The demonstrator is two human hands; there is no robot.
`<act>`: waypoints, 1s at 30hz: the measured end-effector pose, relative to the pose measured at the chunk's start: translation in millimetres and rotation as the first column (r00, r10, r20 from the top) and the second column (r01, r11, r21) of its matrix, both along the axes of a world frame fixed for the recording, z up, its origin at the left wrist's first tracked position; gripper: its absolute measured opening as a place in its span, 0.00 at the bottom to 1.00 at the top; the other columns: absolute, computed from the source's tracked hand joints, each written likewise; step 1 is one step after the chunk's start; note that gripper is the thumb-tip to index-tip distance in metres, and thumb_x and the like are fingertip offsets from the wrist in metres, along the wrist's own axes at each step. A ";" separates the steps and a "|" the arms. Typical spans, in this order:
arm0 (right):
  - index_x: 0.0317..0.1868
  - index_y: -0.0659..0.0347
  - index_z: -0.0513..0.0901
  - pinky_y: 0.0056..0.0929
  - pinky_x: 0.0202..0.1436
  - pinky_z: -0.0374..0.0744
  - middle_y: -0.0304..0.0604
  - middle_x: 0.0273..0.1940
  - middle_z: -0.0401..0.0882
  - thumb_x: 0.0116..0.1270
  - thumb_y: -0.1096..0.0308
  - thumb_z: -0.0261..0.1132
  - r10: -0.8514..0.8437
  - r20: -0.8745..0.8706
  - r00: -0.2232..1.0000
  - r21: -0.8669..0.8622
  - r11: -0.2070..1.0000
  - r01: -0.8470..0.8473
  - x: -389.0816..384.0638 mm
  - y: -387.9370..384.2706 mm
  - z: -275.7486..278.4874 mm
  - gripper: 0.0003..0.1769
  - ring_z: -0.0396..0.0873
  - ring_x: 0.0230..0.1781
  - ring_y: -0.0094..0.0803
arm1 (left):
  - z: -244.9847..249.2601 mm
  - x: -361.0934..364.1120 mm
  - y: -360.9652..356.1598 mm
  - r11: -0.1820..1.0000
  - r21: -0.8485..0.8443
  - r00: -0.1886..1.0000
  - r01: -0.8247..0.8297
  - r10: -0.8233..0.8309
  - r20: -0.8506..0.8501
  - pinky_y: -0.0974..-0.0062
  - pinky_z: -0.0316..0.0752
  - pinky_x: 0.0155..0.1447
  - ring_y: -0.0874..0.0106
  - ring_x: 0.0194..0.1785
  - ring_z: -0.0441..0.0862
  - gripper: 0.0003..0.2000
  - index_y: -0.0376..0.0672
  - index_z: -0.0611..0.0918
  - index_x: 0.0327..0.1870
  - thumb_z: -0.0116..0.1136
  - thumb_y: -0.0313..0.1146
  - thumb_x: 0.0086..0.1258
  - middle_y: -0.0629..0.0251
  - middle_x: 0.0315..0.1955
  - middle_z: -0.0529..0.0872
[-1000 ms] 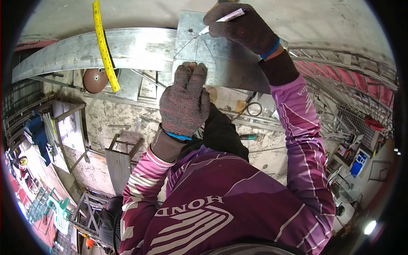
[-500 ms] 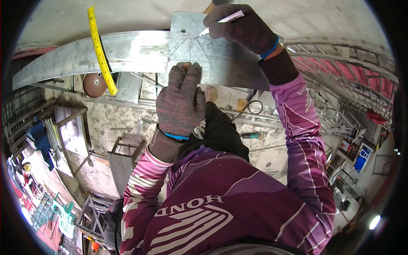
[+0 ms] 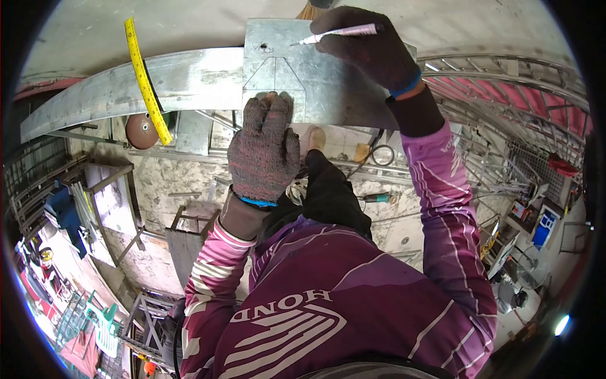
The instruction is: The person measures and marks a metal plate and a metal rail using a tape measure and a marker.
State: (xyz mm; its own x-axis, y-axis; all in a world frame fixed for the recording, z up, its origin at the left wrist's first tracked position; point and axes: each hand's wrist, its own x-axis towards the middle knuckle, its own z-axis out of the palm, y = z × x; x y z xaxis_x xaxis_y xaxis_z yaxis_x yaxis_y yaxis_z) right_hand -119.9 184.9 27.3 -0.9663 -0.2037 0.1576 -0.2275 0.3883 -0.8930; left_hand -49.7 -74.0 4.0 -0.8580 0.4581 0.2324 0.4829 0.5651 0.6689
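Dark knitted gloves cover both my hands. My right hand (image 3: 372, 54) is closed around a paint marker (image 3: 350, 30) with a pale barrel, its tip pointing left just over a grey sheet-metal piece (image 3: 341, 88). Drawn lines on that sheet form an outline with slanted sides and a centre line, and a small hole shows above them. My left hand (image 3: 264, 148) rests on the sheet's near edge with fingers stretched forward, holding nothing I can see. The sheet overlaps a long curved metal strip (image 3: 196, 76), across which lies a yellow measuring tape (image 3: 144, 82).
Below the strip are a brown round disc (image 3: 141, 131) and metal bars on the stained floor. A green power tool (image 3: 377, 198) lies near my leg. Metal frames (image 3: 113, 189) stand at left, a ladder-like frame (image 3: 505, 66) at right. A broom (image 3: 310, 11) shows at the top.
My right hand has moved the marker slightly right and up, so its tip is off the drawn outline's top corner. My left hand stays on the sheet's edge; the view has shifted slightly.
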 end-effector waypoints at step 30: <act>0.52 0.56 0.87 0.34 0.56 0.85 0.41 0.52 0.87 0.69 0.64 0.69 0.006 -0.240 0.971 0.184 0.982 0.039 34.3 -18.8 -16.9 0.13 0.86 0.52 0.39 | -9.0 0.1 1.7 1.000 -0.010 0.993 0.018 -0.019 -0.117 0.58 0.85 0.46 0.48 0.51 0.85 0.24 0.39 0.78 0.63 0.58 0.31 0.64 0.45 0.55 0.77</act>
State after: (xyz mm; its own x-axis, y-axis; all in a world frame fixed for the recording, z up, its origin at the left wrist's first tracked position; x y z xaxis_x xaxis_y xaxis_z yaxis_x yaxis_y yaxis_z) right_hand -85.6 166.1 10.5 -0.9087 -0.2358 0.3444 -0.4170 0.5474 -0.7256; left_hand -49.6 -72.3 -5.0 -0.8164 0.4759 0.3272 0.5683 0.5608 0.6021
